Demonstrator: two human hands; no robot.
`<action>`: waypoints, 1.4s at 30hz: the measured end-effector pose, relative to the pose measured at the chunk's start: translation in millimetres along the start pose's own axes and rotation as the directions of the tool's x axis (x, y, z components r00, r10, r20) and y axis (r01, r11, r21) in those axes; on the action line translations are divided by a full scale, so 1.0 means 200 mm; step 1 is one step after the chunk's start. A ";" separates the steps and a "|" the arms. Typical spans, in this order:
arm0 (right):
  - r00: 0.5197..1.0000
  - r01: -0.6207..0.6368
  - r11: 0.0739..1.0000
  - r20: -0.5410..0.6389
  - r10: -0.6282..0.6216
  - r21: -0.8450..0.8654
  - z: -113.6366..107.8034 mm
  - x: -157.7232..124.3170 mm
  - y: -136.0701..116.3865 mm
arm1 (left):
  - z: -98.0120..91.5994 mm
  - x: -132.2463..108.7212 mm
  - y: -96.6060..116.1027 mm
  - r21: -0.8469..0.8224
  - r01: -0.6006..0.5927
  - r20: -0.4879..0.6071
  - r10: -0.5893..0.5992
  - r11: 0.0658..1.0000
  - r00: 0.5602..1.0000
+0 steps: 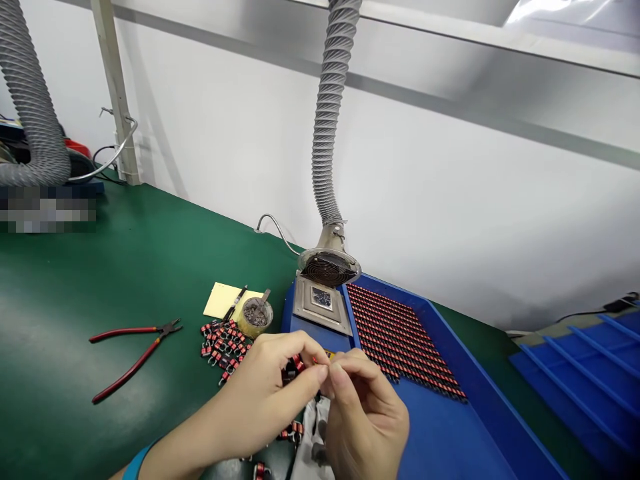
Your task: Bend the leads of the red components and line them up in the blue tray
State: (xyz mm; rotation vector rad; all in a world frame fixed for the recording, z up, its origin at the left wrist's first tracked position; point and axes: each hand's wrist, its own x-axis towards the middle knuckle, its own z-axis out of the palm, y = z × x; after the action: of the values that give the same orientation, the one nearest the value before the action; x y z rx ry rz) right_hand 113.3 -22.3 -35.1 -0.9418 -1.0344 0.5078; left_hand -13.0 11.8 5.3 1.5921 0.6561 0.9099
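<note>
My left hand (273, 393) and my right hand (367, 413) meet fingertip to fingertip over the bench. Thumb and forefinger are pinched on each; whatever lies between the tips is too small or hidden to make out. Red-and-black small parts, like wire-wound coils, show through the gap of my left hand; I cannot tell whether they are held or lie behind it. A loose pile of such coils (223, 348) lies beyond my left wrist. Beneath the hands is a whitish crumpled cloth or bag (306, 453). Beyond them stands a solder pot (321, 300) with a shiny square bath.
Rows of coils (400, 333) fill part of a blue tray (493, 427) at right. Red-handled pliers (135, 357) lie open at left. A yellowish tub (255, 316) of grey material stands by a yellow paper pad (220, 300). An extraction hose (327, 127) hangs over the pot.
</note>
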 end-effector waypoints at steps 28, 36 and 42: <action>0.834 0.499 0.797 0.437 -0.335 -0.340 -0.12 0.05 -0.11 | -0.01 0.00 -0.03 -0.003 -0.038 0.000 0.038 0.999 0.999; 0.943 0.218 0.905 0.317 -0.099 -0.366 -0.09 0.04 -0.11 | 0.00 -0.01 -0.08 0.480 -0.444 0.074 0.470 0.757 0.880; 0.973 0.150 0.979 0.196 -0.122 -0.136 -0.11 0.04 -0.09 | 0.00 -0.02 -0.08 0.511 -0.491 0.023 0.560 0.706 0.828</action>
State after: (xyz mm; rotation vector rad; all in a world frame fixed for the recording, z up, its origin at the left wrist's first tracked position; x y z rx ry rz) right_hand 135.1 -34.8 -19.5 -0.9607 -1.3130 0.4135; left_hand -13.3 11.7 -10.4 2.2746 0.5561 1.3590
